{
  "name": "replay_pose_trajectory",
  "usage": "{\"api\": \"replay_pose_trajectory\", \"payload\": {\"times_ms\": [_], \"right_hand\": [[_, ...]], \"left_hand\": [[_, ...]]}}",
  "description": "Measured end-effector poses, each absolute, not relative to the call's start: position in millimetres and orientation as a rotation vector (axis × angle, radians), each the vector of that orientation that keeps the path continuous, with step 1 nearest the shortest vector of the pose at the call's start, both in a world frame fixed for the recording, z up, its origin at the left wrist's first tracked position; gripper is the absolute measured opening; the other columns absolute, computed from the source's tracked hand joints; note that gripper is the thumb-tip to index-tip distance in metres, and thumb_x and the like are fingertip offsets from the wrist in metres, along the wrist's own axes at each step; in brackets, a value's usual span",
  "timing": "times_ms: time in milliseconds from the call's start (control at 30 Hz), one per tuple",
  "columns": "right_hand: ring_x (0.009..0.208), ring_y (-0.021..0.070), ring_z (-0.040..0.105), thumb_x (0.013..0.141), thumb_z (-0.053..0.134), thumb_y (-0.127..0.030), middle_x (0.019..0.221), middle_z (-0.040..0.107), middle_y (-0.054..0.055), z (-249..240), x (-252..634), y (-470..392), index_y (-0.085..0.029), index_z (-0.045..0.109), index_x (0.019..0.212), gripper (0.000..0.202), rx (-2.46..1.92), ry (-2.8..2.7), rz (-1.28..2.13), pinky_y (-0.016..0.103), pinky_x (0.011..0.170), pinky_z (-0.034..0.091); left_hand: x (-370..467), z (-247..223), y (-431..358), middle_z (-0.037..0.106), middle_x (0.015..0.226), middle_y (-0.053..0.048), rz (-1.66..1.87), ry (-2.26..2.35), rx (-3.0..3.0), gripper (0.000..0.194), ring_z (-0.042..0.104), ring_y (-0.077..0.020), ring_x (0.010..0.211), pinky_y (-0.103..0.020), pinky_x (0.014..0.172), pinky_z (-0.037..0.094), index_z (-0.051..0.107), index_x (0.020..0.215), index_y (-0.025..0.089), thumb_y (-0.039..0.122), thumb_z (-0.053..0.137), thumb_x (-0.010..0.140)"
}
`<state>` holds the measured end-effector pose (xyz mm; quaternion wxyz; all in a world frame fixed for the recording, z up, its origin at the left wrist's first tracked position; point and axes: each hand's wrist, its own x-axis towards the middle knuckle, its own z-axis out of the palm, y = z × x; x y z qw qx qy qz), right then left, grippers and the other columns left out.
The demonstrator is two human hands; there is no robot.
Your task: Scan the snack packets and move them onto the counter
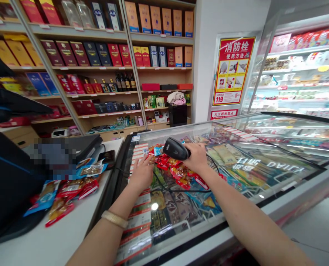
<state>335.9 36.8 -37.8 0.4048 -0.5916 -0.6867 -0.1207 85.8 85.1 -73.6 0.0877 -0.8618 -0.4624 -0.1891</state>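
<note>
My right hand (197, 158) grips a black handheld barcode scanner (176, 149) by its handle, with the scanner's head pointing left. Beneath it, a pile of small red snack packets (178, 171) lies on the glass lid of a chest freezer (164, 251). A blue-and-white packet (158, 150) shows at the pile's upper left. My left hand (142, 173) rests at the left edge of this pile, palm down, fingers apart and touching or nearly touching the packets. The scanner's black cable (178, 190) loops across the glass below both hands.
More red and blue snack packets (78, 181) lie on the white counter (70, 236) at left, by a black monitor (9, 184) and a dark phone (108, 159). Price labels (139, 221) line the freezer's left side. Shelves of boxed bottles (103, 55) stand behind; a lit display fridge (300, 74) is at right.
</note>
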Motion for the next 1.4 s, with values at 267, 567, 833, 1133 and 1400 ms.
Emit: {"api": "replay_pose_trajectory", "payload": {"times_ms": [267, 567, 833, 1133, 1400], "right_hand": [[0.094, 0.0266, 0.065, 0.07, 0.069, -0.028, 0.099, 0.077, 0.008, -38, 334, 37, -0.022, 0.072, 0.097, 0.027, -1.486, -1.749, -0.319, 0.037, 0.086, 0.031], [0.092, 0.0253, 0.065, 0.07, 0.069, -0.027, 0.096, 0.078, 0.007, -37, 334, 37, -0.022, 0.072, 0.095, 0.026, -1.44, -1.724, -0.334, 0.038, 0.084, 0.03], [0.093, 0.0257, 0.065, 0.07, 0.069, -0.027, 0.099, 0.078, 0.008, -35, 333, 36, -0.021, 0.072, 0.096, 0.027, -1.443, -1.725, -0.321, 0.038, 0.085, 0.029], [0.093, 0.0251, 0.067, 0.069, 0.072, -0.029, 0.098, 0.078, 0.006, -32, 329, 32, -0.023, 0.073, 0.096, 0.028, -1.36, -1.874, -0.22, 0.038, 0.086, 0.029], [0.093, 0.0266, 0.07, 0.067, 0.074, -0.029, 0.094, 0.079, 0.007, -30, 322, 30, -0.023, 0.074, 0.094, 0.027, -1.397, -1.927, -0.127, 0.037, 0.085, 0.036]], "left_hand": [[91, -76, 86, 0.054, 0.151, -0.015, -0.402, -1.357, -2.644, 0.057, 0.042, -0.0304, 0.146, -0.065, 0.12, 0.021, 0.064, 0.136, 0.019, 0.007, 0.039, 0.086], [77, -63, 93, 0.074, 0.118, -0.013, -1.044, -1.077, -2.555, 0.03, 0.067, -0.0264, 0.116, -0.05, 0.113, 0.044, 0.074, 0.111, 0.018, 0.019, 0.054, 0.088], [65, -54, 96, 0.067, 0.118, -0.009, -1.996, -1.31, -2.253, 0.044, 0.072, -0.0165, 0.079, -0.038, 0.081, 0.065, 0.074, 0.11, 0.018, 0.042, 0.078, 0.073], [63, -48, 94, 0.059, 0.126, -0.009, -2.275, -1.485, -2.175, 0.051, 0.07, -0.0111, 0.075, -0.03, 0.075, 0.065, 0.073, 0.114, 0.018, 0.033, 0.083, 0.066], [70, -43, 85, 0.056, 0.13, -0.01, -2.197, -1.321, -2.27, 0.052, 0.072, -0.0138, 0.085, -0.029, 0.076, 0.066, 0.069, 0.123, 0.019, 0.028, 0.078, 0.073]]}}
